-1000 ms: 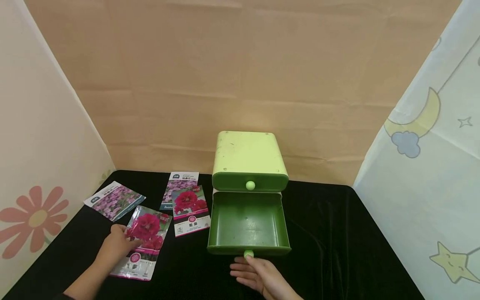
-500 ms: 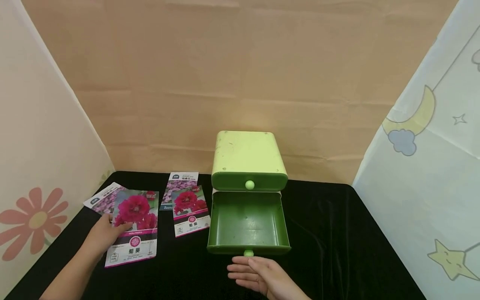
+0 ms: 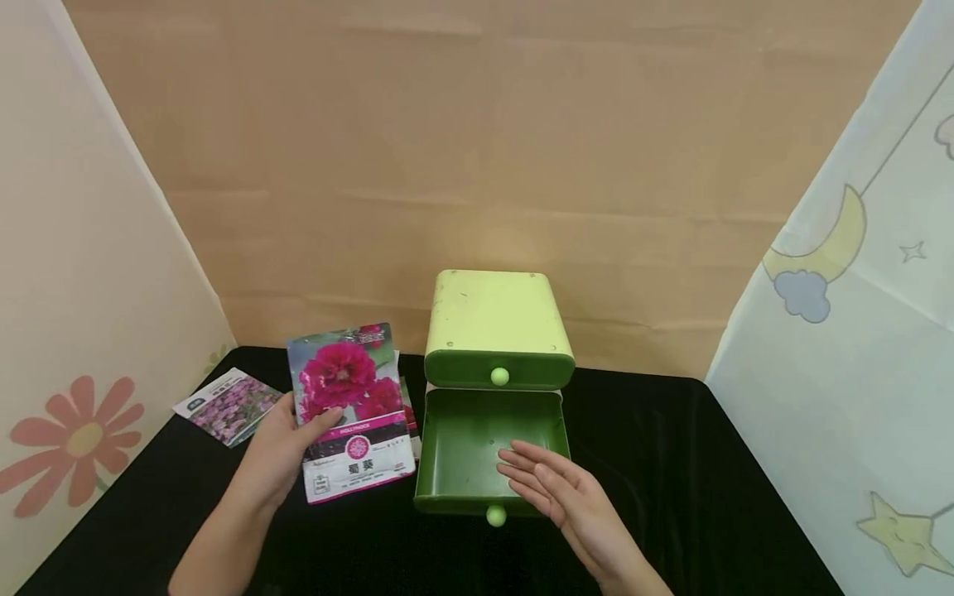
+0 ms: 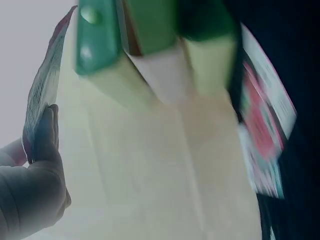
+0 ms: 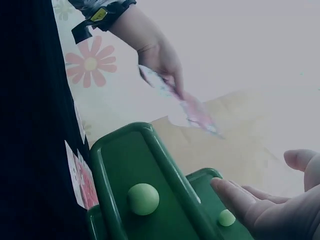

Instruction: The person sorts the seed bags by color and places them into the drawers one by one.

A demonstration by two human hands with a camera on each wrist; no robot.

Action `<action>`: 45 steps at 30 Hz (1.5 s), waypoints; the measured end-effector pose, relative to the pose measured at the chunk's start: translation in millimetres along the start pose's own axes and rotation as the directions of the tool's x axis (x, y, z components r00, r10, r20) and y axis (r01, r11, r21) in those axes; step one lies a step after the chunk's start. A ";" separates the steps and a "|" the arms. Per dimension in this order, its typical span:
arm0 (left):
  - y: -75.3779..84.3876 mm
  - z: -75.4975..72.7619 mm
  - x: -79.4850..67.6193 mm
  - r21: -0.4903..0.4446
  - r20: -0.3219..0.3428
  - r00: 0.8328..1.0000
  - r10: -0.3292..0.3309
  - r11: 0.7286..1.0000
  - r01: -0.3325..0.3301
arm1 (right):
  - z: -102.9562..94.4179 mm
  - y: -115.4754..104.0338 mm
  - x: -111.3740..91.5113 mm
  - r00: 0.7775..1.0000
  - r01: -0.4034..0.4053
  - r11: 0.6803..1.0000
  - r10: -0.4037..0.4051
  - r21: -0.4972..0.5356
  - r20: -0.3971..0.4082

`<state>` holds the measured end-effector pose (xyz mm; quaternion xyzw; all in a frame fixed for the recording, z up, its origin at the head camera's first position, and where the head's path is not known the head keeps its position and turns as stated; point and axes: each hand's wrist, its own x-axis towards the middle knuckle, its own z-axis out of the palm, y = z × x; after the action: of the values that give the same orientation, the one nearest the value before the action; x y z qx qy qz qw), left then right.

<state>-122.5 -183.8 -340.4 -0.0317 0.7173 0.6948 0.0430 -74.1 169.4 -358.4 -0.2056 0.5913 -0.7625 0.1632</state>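
Observation:
My left hand (image 3: 277,451) grips a hollyhock seed packet (image 3: 350,389) by its left side, thumb across the front. The packet is raised off the cloth, its pink flower facing me; the right wrist view shows the same packet (image 5: 200,115) from the side. To its right stands a small two-drawer box (image 3: 488,310) with a pale green top. The lower drawer (image 3: 462,447) is pulled out, and the part of its floor that shows is bare. My right hand (image 3: 570,505), fingers straight and palm turned inward, hovers over that drawer's front right part, holding nothing.
Purple-flower packets (image 3: 231,406) lie at the far left of the black cloth (image 3: 633,463). Another hollyhock packet (image 3: 412,422) is mostly hidden behind the raised one. The upper drawer (image 3: 455,368) is closed. A brown paper wall (image 3: 358,165) stands behind.
The left hand has lifted the hollyhock packet from the cloth and brought it right, towards the box. The right hand has left the lower drawer's knob and risen over the drawer.

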 end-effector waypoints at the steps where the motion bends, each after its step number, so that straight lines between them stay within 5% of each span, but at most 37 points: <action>1: -0.2 8.2 -2.7 -0.031 0.015 1.000 0.006 1.000 -0.006 | -0.2 0.6 -0.5 1.000 -0.013 1.000 0.013 -0.019 -0.016; 11: -1.1 62.3 -19.4 -0.134 0.196 0.977 0.079 0.990 -0.054 | -0.9 4.2 5.0 0.997 -0.075 0.997 0.074 -0.025 -0.035; 20: -7.5 103.2 -25.7 -0.190 0.383 0.919 0.093 0.982 -0.020 | -0.1 7.8 1.5 0.981 -0.185 0.974 0.175 -0.133 -0.082; 24: -13.3 116.8 -24.9 -0.218 0.383 0.920 0.081 0.976 0.005 | -2.8 7.3 0.5 0.986 -0.165 0.963 0.155 -0.211 -0.062; 45: -10.2 110.3 -24.6 -0.236 0.301 0.949 0.093 0.972 -0.020 | -7.0 8.6 1.4 0.982 -0.163 0.981 0.151 -0.103 -0.114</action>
<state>-95.0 -74.3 -351.3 0.0938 0.6170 0.7703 0.1311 -78.8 172.4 -368.1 -0.1265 0.6553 -0.7226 0.1799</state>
